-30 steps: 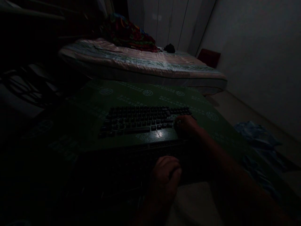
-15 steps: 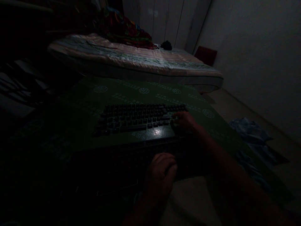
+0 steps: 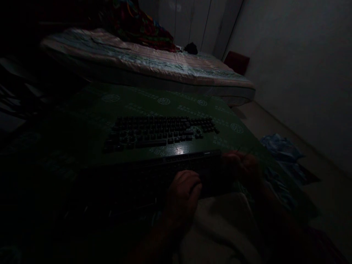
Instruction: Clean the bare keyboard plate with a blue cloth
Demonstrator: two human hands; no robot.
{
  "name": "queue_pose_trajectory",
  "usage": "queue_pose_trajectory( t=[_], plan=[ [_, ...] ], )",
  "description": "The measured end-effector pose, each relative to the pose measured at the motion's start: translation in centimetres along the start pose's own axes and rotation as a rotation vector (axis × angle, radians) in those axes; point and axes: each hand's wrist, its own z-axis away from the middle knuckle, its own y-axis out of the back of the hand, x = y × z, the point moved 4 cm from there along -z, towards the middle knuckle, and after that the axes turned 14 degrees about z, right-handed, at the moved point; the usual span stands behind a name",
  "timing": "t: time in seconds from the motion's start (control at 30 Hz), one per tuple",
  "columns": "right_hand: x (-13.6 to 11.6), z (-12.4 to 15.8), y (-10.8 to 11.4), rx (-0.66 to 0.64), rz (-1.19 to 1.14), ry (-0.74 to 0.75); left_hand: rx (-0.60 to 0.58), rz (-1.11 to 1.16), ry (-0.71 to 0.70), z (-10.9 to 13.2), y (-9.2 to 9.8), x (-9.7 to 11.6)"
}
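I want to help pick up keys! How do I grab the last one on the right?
Pinch the end key by its two sides, coming straight down from above. It sits low on the green table, right side free; neighbours crowd its left.

The one head-worn camera looked forward and down, close over the near edge of the table, across the keyboard toward the far bed.

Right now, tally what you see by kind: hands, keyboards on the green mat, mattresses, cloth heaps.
Hands: 2, left hand and right hand
Keyboards on the green mat: 1, black keyboard
Mattresses: 1, the mattress behind the mat
Cloth heaps: 2, colourful cloth and blue cloth
Total: 6
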Motion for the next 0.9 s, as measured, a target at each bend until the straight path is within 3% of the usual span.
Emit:
queue_pose_trajectory(
  t=[0.13,0.27,0.47,0.63,0.9],
  plan=[
    [-0.7,1.2,-1.1,-0.196,-0.121,0.044,-0.032,-0.050,-0.051,0.1,-0.4,0.0],
    [-1.9,1.0,-1.3,-0.346,-0.024,0.192,-0.056,-0.097,-0.083,0.2,-0.7,0.1],
    [-2.3,0.6,-1.3,-0.503,0.016,0.236,-0.052,-0.132,-0.093,0.2,-0.7,0.2],
    [-2.6,0.3,-1.5,-0.577,0.015,0.205,-0.083,-0.140,-0.074,0.1,-0.9,0.1],
    [-4.5,-1.3,-3.1,-0.686,0.251,0.344,-0.219,-0.234,-0.037,-0.3,-1.1,0.4]
  ],
)
